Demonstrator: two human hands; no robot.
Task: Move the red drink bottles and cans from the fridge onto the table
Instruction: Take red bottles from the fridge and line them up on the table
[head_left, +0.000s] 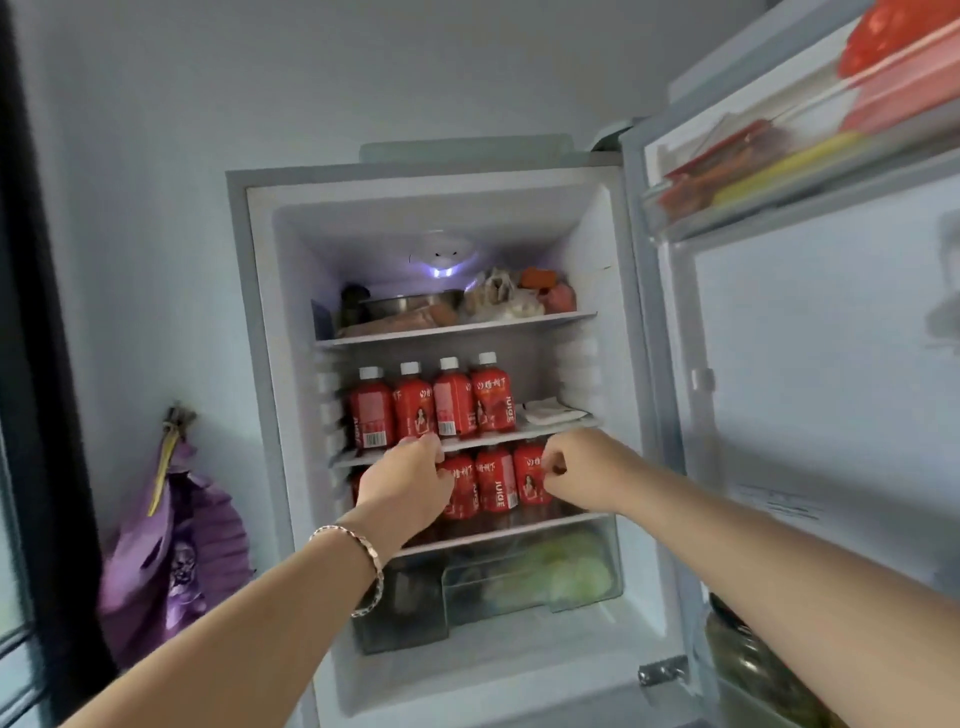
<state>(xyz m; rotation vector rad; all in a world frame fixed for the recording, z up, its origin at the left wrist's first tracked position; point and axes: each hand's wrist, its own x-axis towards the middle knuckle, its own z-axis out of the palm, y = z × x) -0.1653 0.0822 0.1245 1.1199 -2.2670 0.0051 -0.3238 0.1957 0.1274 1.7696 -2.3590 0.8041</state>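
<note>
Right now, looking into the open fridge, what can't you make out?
Head view only:
Lower-shelf red bottles: the left hand covers the leftmost ones, so no count.
Grip: fingers of the left hand and the right hand curl at the bottles; contact unclear.
Crisper drawer: only blurred green shapes behind its cloudy front.
Door-shelf packets: blurred, cut off by the top right edge.
Table: out of frame.

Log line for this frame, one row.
stage: reaching | fridge: open | middle-shelf bottles: four, upright | left hand: on lower-shelf bottles, grip hidden | right hand: curled at rightmost lower bottle, grip unclear
</note>
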